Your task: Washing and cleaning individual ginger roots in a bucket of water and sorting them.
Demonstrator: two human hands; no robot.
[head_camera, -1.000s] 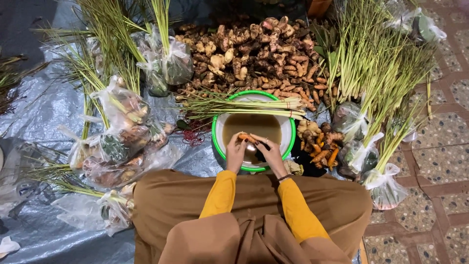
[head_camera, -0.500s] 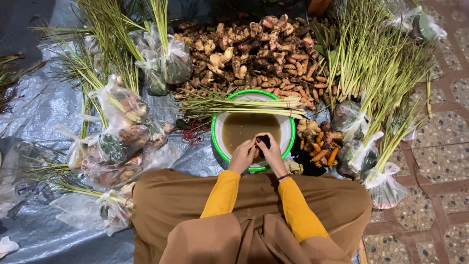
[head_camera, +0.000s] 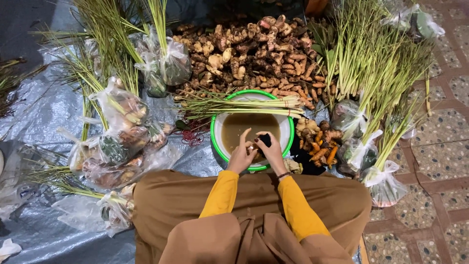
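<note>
— Where are the hands?

— Both over the near rim of the basin (head_camera: 218, 146), wrists almost together, yellow sleeves running back to the lap; the left hand (head_camera: 242, 155) has its forefinger up and the rest curled round a small pale root (head_camera: 250, 145); the right hand (head_camera: 271, 149) is bent over, fingers pinched on a dark scrubber (head_camera: 265, 141) pressed to that root.

— And the root sits where?

— Between the two hands, just above the brown water (head_camera: 249, 124).

— What crowds them?

— A lemongrass bundle (head_camera: 244, 104) lies across the far rim; a heap of ginger (head_camera: 249, 54) behind it; orange turmeric (head_camera: 320, 144) just right of the basin; tied bags (head_camera: 122, 132) of mixed roots on the left and more bags (head_camera: 371, 161) to the right, lemongrass sticking up from them; grey tarp (head_camera: 39, 117) under it all.
</note>
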